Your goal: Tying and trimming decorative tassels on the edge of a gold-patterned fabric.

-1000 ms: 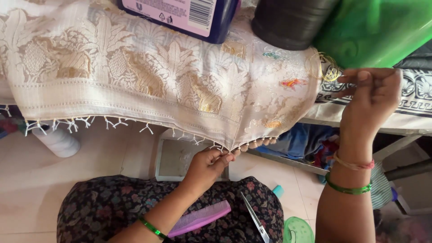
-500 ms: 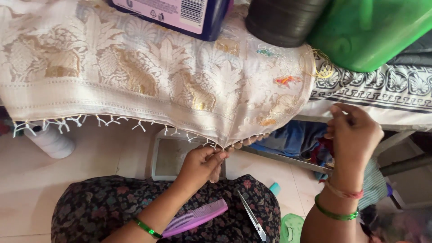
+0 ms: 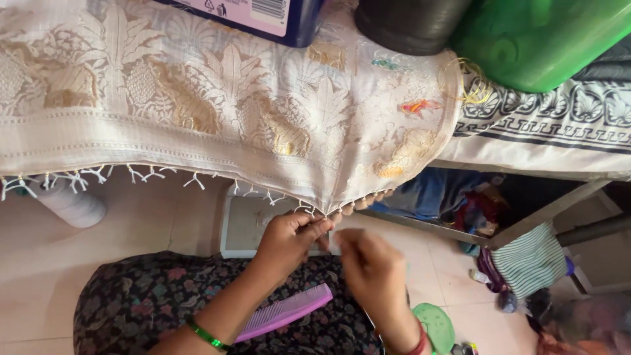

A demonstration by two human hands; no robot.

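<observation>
1. While the cream and gold woven cloth [image 3: 217, 112] hangs over the edge of the bench [image 3: 526, 167], its fringed hem drops to a low point right above my lap, and that's where both my hands are.
2. My left hand [image 3: 286, 240] is up at that low point, fingers [image 3: 314, 227] closed in a pinch on the fringe [image 3: 309, 209], just under the hem.
3. My right hand [image 3: 371, 269] sits just beside it, a touch lower and to the right; it's blurred, so I cannot tell whether those fingers are closed on a thread or loose.
4. The fringe lies straight up from my fingers, the tassels hanging down toward me, and the hem line runs left to right, sloping down to this point from the left.
5. Left hand is the nearer one, already touching; the right is close but apart from the cloth edge.
6. To the left along the hem, knotted tassels [image 3: 79, 177] show in a row; to the right, small rounded ones [image 3: 368, 200] follow the edge upward.
7. A pink comb [image 3: 286, 319] rests on my dark flowered lap [image 3: 144, 302], below both hands.
</observation>
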